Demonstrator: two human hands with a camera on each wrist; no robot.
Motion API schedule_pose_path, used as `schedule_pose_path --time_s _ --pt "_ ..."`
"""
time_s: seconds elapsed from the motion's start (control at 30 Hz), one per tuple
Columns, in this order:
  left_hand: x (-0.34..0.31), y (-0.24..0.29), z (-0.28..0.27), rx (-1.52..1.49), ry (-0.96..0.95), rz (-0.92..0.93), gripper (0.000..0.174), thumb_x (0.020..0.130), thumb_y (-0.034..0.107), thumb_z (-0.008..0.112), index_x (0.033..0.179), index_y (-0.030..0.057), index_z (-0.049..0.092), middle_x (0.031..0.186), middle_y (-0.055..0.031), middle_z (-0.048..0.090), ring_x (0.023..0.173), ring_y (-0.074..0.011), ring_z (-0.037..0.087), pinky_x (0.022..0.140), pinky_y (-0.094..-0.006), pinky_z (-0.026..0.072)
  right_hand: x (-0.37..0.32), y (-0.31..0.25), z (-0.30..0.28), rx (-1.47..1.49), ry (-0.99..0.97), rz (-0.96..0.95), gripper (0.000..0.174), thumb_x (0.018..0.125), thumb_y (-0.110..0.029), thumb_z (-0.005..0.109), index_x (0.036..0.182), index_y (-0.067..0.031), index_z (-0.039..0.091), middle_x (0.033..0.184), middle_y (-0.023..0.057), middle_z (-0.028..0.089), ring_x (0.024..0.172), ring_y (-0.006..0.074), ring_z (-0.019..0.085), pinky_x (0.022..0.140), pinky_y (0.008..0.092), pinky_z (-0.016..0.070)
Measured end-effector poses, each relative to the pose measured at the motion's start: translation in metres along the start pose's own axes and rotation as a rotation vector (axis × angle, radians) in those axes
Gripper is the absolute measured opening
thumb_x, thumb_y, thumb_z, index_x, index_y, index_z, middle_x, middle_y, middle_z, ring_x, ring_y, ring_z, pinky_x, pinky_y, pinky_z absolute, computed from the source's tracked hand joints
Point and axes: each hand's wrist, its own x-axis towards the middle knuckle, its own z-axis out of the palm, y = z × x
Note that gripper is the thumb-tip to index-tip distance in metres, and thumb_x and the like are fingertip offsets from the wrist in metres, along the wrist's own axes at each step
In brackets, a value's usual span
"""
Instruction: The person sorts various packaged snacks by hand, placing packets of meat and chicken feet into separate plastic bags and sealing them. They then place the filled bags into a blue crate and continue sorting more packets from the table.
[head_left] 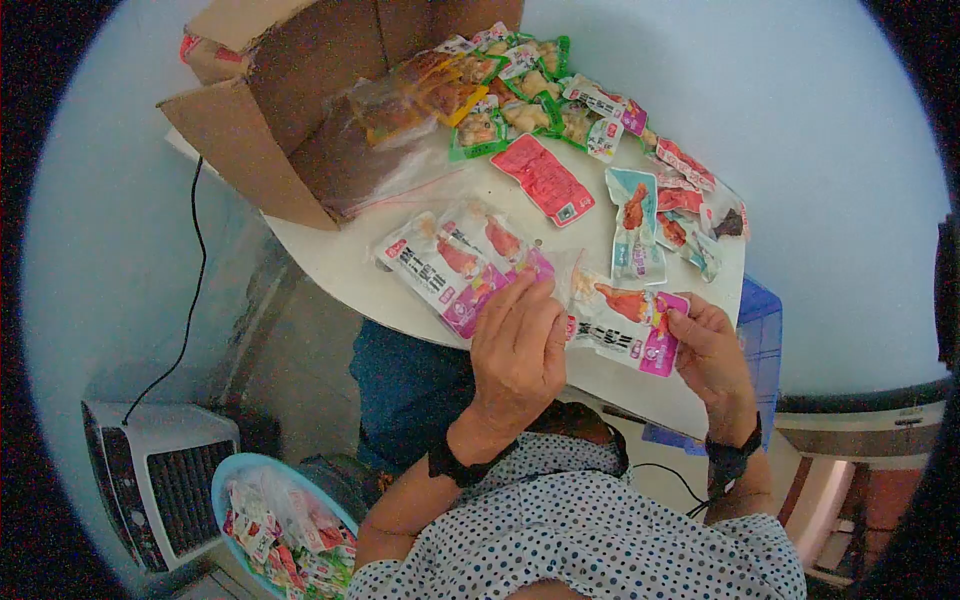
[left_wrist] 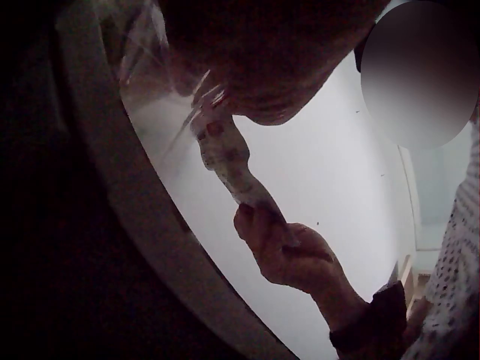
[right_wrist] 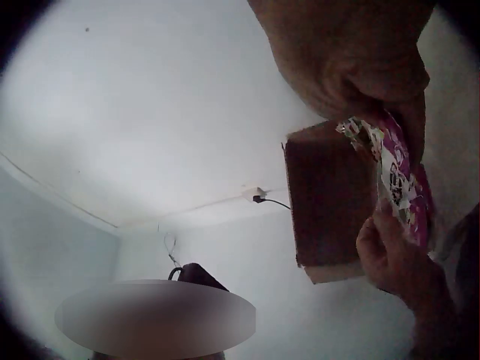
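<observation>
A clear packet with a pink-purple end and a picture of meat (head_left: 622,305) is stretched between both hands. My right hand (head_left: 715,350) pinches its right end between thumb and fingers. My left hand (head_left: 518,345) grips near its left end, its fingers over the pink ends of two similar packets (head_left: 440,268) lying at the table's front edge. In the left wrist view the packet (left_wrist: 229,154) runs up from the right hand (left_wrist: 289,251) to the dark left hand (left_wrist: 262,60). The right wrist view shows the left hand (right_wrist: 401,259) at the packet's edge (right_wrist: 397,176), below the right hand (right_wrist: 356,60).
An open cardboard box (head_left: 240,150) stands at the table's left. Green-edged packets (head_left: 530,88) are heaped at the back. A red packet (head_left: 545,180) and a blue-edged one (head_left: 634,225) lie before me. A basin of packets (head_left: 285,520) and a blue crate (head_left: 760,330) are lower down.
</observation>
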Motion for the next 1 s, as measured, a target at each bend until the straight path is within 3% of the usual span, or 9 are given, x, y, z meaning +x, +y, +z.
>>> schedule_pose_path --time_s 0.1,0.33,0.7,1.0 --pt "0.005 0.004 -0.003 0.018 0.011 -0.003 0.015 0.081 0.003 0.067 0.094 -0.0018 0.061 0.107 -0.0182 0.066 0.106 -0.0375 0.062 0.091 -0.0469 0.0485 0.003 0.009 -0.01 0.004 -0.076 0.049 0.027 0.095 -0.009 0.057 0.117 0.0066 0.055 0.11 0.0149 0.067 0.094 0.0185 0.067 0.085 0.0323 0.0555" --pt "0.006 0.004 -0.004 0.009 0.024 -0.008 0.015 0.082 0.003 0.067 0.095 -0.0016 0.061 0.107 -0.0178 0.066 0.106 -0.037 0.062 0.091 -0.0466 0.0487 -0.003 0.009 -0.02 -0.019 -0.112 0.077 0.027 0.096 -0.008 0.056 0.119 0.0052 0.053 0.11 0.014 0.067 0.095 0.0197 0.067 0.085 0.0322 0.0557" --pt "0.005 0.006 -0.003 -0.01 0.008 0.026 0.016 0.082 0.004 0.066 0.097 0.0001 0.063 0.108 -0.0172 0.068 0.105 -0.0373 0.064 0.092 -0.0466 0.0496 0.009 0.025 0.039 0.224 -0.183 0.104 0.038 0.096 -0.009 0.056 0.131 0.003 0.046 0.128 0.0129 0.058 0.11 0.0212 0.063 0.09 0.0338 0.0554" --pt "0.007 0.009 -0.001 0.004 -0.012 0.078 0.015 0.082 0.001 0.065 0.096 -0.0027 0.061 0.11 -0.0182 0.066 0.108 -0.0364 0.062 0.093 -0.048 0.0486 0.049 0.05 0.073 0.254 -0.254 0.084 0.035 0.098 -0.011 0.053 0.131 0.0006 0.05 0.126 0.0113 0.06 0.11 0.0192 0.061 0.091 0.0324 0.0527"
